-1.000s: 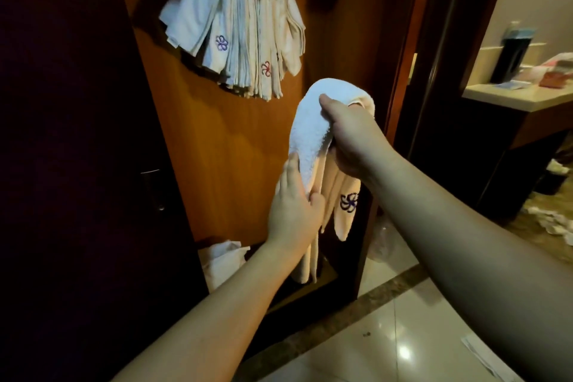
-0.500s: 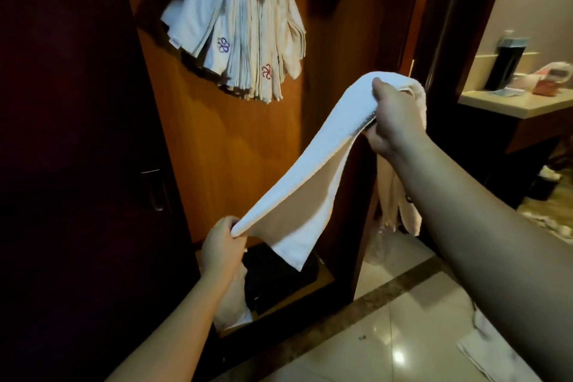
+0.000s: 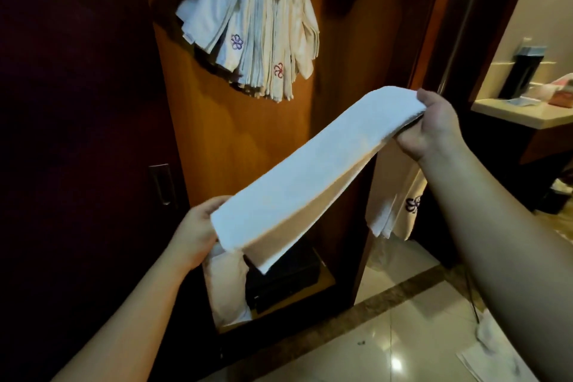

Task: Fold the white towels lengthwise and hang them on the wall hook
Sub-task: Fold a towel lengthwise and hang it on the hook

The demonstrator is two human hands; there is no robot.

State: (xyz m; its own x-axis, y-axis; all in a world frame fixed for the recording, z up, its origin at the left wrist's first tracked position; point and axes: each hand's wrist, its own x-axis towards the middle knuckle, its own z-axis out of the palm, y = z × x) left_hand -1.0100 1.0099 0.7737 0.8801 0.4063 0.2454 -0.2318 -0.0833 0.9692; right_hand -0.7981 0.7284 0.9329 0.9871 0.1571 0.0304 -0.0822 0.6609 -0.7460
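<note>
Left hand and right hand each pinch an end of the folded white towel, stretched mid-frame below the hung towels at upper centre. The loose end dangling under the right hand may unfold the towel; the crowded pile could slip when it is added.

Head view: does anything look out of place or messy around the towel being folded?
Yes. White cloths or papers lie loose on the tiled floor at the lower right. The bundle of hung towels fans out unevenly, its ends at different heights. The towel stretched between the left hand and right hand looks neat.
</note>
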